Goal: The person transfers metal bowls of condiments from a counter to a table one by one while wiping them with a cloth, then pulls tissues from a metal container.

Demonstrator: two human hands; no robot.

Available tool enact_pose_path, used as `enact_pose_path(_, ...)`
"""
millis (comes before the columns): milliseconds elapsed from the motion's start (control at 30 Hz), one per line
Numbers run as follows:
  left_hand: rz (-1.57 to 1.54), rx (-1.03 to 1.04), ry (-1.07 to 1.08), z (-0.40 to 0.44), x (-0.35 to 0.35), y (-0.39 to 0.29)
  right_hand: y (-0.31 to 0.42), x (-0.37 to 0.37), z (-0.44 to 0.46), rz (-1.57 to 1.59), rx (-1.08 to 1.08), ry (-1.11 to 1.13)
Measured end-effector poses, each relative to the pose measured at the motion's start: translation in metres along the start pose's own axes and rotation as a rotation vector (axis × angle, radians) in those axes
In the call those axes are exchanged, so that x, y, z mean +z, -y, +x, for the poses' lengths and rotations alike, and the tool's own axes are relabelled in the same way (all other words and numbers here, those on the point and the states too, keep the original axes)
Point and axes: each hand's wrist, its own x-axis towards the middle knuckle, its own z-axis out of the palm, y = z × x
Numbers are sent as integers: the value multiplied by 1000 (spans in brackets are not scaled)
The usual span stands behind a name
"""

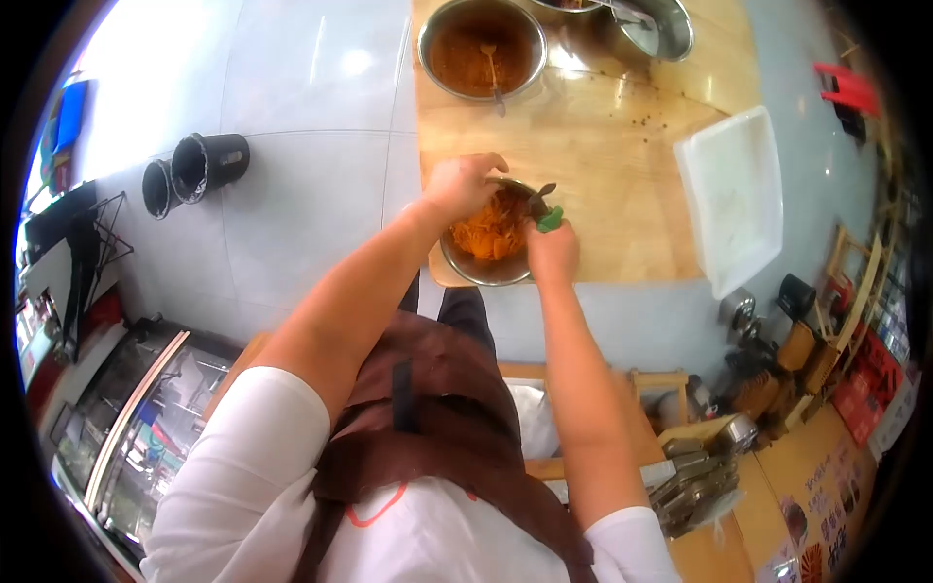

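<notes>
Metal bowl [489, 276], heaped with orange shreds [489, 235], at the near-left corner of the wooden bench [622, 228], just ahead of the dark red apron [428, 360]. Lying between both hands: to the right of and slightly nearer than the left hand [460, 187], just left of the right hand [552, 251]. Round at the rim, so without a long axis of its own; neither hand plainly nearer, both right at the rim. Left hand arched over the far-left rim, fingers bent and partly spread, pointing right; gripping something or merely resting there, cannot tell. Right hand at the right rim, curled closed around a green piece [551, 220]. Dark utensil [536, 202] just beyond, by the right rim; joined to the green piece or separate, too blurred to tell.

By count: one bowl of shreds, one green piece, one dark utensil. Farther off on the bench, one larger bowl [455, 93] of red-brown sauce with one spoon [490, 60] in it. At the far edge, one deep pot [679, 31] and one partly cut-off vessel [569, 4]. One white tub [734, 194] at the right edge. Two black bins [225, 163] on the floor [321, 199] to the left, well apart from the bench.
</notes>
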Motion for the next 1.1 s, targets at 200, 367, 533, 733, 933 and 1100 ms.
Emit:
enact_pose_path(200,-120,-92,-159,-11,4,0,-24,48,-27,404,142,-238)
enact_pose_path(367,-272,-217,-246,-21,19,-1,-20,93,-52,1134,329,-313)
enact_pose_path(533,-340,-468,-456,-32,36,-5,20,91,-64,1455,684,-231)
enact_pose_path(733,-64,-195,-340,-32,27,1,-23,68,-47,807,289,-166)
enact_pose_path(933,-73,-34,-261,-23,27,10,-18,-17,19,-173,-239,-86)
enact_pose_path(1100,-8,-163,-143,-10,14,-8,6,-29,51,-320,-545,-125)
